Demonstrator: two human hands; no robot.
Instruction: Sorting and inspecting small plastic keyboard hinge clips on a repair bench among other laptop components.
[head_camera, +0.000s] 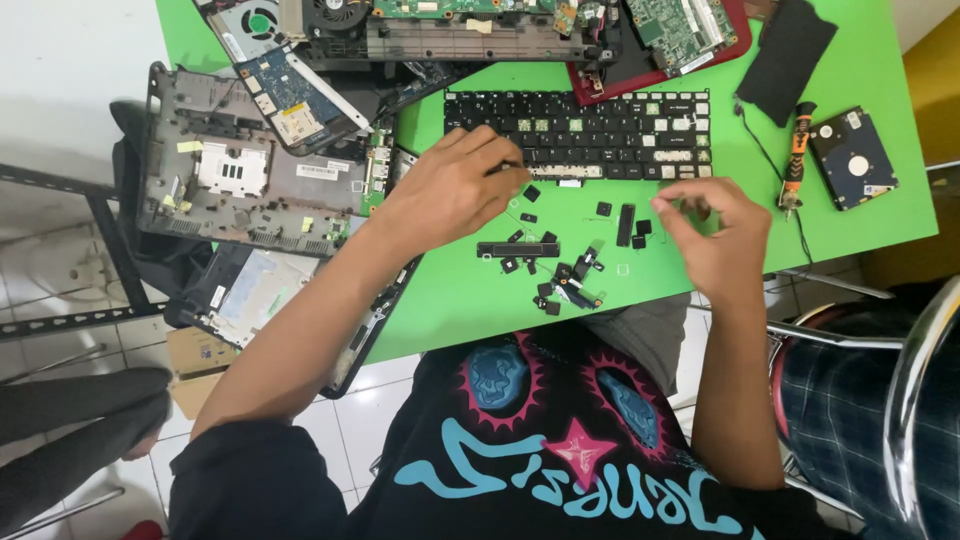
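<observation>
Right now the left hand (450, 190) presses curled fingers onto the bottom row of the black keyboard (578, 133) on the green table (470, 300), apparently prying keys off. The right hand (715, 225) hovers half-closed; whether it pinches anything, cannot tell. Next comes careful levering. Count: 1 keyboard, 1 hard drive (852, 157), 1 screwdriver (793, 160), roughly 15 loose keycaps (565, 270).
</observation>
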